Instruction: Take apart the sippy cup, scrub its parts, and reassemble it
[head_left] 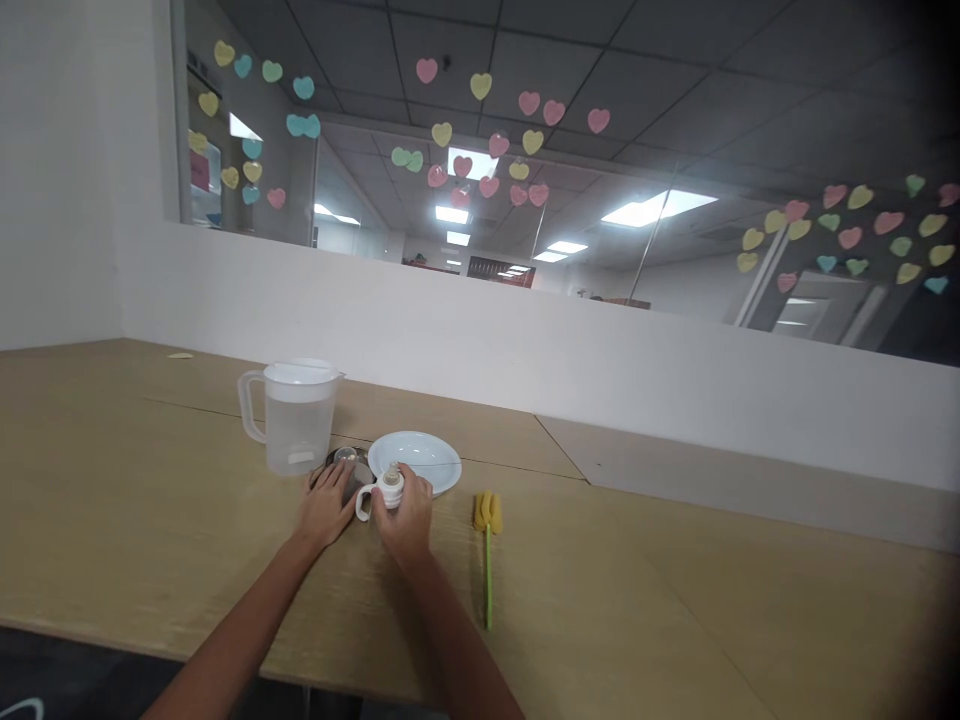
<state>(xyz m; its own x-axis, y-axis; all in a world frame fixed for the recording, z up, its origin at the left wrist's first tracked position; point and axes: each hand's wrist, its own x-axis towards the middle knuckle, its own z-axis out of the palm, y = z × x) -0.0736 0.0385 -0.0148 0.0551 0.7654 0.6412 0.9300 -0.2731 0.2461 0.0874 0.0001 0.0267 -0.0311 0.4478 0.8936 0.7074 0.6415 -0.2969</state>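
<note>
A white cap (391, 491) is gripped by the curled right hand (410, 517), seemingly off the container (359, 477) covered by the left hand (327, 507), grip unclear

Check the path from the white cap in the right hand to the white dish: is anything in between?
Apart from the right hand, nothing visible stands between the white cap and the white dish just beyond it. The left hand and pitcher are off to the left, outside that line.
</note>
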